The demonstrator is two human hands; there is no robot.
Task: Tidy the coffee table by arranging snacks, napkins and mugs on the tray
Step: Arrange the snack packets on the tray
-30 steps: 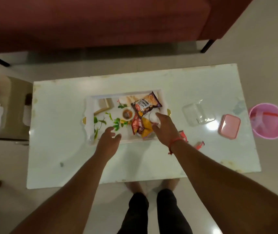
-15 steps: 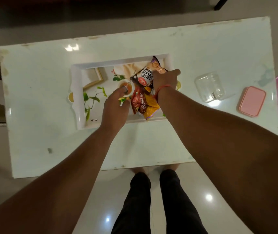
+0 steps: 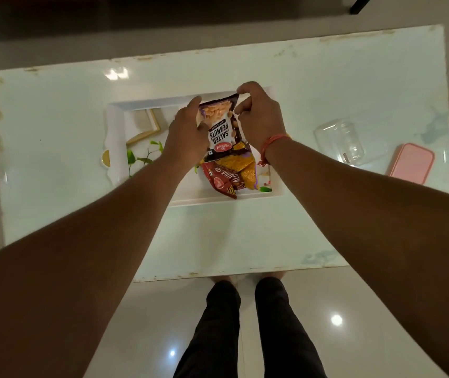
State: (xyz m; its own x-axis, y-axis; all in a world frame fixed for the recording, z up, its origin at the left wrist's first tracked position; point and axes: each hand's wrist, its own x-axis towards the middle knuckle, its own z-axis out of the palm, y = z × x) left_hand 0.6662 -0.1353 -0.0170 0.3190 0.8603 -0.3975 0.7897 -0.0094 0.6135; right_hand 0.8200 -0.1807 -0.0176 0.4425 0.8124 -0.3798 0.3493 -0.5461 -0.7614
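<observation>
Both hands hold the peanut packet (image 3: 222, 124) over the tray (image 3: 114, 148) on the bench (image 3: 54, 105): the left hand (image 3: 186, 135) curls round its side, the right hand (image 3: 258, 115) pinches its far corner. That two-sided hold probably serves to straighten it. Beneath it, a red packet (image 3: 222, 181) and a yellow packet (image 3: 246, 170) overlap at the tray's near edge.

The left hand (image 3: 187, 132) has joined the right hand (image 3: 261, 118), apparently gripping the peanut packet (image 3: 222, 129).

Left hand (image 3: 185, 132) and right hand (image 3: 261, 118) (both arms outstretched) pinch inward.
</observation>
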